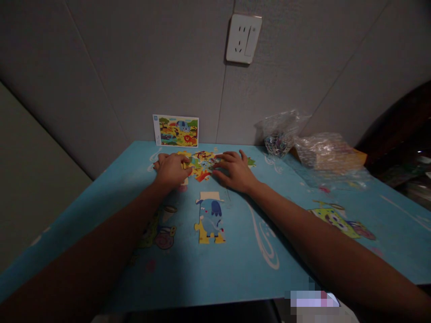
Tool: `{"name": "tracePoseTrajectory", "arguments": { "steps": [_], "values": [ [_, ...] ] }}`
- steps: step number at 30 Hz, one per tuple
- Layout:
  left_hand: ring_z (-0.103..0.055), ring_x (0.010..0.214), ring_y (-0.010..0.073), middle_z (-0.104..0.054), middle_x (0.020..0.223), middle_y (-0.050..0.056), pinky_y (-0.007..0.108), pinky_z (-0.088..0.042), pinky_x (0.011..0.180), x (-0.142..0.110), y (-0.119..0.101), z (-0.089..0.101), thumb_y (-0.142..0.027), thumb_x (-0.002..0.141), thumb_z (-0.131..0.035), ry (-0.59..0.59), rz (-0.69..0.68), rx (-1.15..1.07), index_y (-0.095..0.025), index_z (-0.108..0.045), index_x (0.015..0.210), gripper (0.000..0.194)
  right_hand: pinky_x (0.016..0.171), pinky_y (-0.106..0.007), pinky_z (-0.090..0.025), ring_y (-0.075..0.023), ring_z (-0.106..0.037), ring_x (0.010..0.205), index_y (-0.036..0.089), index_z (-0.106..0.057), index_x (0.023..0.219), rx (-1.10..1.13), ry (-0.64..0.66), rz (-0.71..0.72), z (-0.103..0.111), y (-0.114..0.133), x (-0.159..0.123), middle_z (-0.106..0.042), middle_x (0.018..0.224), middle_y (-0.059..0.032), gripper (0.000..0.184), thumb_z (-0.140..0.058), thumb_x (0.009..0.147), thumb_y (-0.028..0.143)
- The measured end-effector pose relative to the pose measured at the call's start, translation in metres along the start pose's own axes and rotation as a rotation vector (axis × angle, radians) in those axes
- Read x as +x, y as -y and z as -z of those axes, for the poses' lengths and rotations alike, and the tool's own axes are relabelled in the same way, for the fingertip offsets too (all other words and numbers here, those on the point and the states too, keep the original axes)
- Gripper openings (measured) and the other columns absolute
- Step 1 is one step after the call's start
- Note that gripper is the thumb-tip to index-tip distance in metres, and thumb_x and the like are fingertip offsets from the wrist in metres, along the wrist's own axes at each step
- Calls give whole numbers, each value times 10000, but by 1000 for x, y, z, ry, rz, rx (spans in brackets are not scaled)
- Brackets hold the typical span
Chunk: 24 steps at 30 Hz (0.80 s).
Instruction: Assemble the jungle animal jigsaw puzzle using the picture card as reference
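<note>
A loose heap of colourful jigsaw puzzle pieces (pixel 202 174) lies toward the back of the blue table. My left hand (pixel 172 170) rests at the heap's left side, its fingers apart and touching pieces. On the right side, my right hand (pixel 234 169) has its fingers spread over the pieces; those under both hands are partly hidden. Nearer to me, between my forearms, lies a joined section of puzzle (pixel 211 220) showing a blue elephant. Leaning on the wall behind the heap is a picture card (pixel 177 131) with an elephant, a lion and trees.
The table (pixel 235 269) has a blue cover printed with cartoon figures. At the back right lie a clear plastic bag (pixel 280 137) with small pieces in it and a larger plastic-wrapped package (pixel 332 154). A grey wall with a socket (pixel 244 38) stands behind.
</note>
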<state>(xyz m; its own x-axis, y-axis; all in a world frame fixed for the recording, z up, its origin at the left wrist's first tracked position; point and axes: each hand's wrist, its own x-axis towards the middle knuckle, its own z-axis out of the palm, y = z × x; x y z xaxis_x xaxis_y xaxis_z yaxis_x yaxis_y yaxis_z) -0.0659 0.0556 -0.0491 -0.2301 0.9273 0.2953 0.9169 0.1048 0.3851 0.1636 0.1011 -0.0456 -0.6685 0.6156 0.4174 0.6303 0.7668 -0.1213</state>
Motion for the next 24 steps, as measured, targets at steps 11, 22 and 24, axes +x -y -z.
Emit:
{"name": "tracePoseTrajectory", "arguments": {
  "steps": [11, 22, 24],
  "values": [
    [-483, 1164, 289, -674, 1233, 51, 425, -375, 1054, -13, -19, 7, -335, 786, -709, -98, -460, -230, -226, -647, 1235, 467, 1086, -476, -304, -278, -526, 1242, 227, -595, 1338, 161, -85, 132, -3, 1, -1, -621, 1362, -96, 527, -603, 899, 517],
    [-427, 1257, 371, -596, 1346, 133, 508, -344, 1059, -10, -13, 1, -455, 781, -701, -42, -222, -65, -193, -574, 1358, 647, 993, -518, -320, -339, -496, 1118, 213, -690, 1221, -78, -218, -248, -3, -10, 1, -652, 1181, -140, 427, -593, 894, 471],
    [-420, 1265, 408, -588, 1354, 163, 547, -337, 1046, -8, -10, -2, -484, 788, -668, 7, -97, 15, -183, -591, 1347, 639, 977, -570, -313, -367, -484, 1112, 219, -721, 1172, -135, -236, -359, -6, -17, -1, -661, 1146, -157, 394, -562, 909, 464]
  ]
}}
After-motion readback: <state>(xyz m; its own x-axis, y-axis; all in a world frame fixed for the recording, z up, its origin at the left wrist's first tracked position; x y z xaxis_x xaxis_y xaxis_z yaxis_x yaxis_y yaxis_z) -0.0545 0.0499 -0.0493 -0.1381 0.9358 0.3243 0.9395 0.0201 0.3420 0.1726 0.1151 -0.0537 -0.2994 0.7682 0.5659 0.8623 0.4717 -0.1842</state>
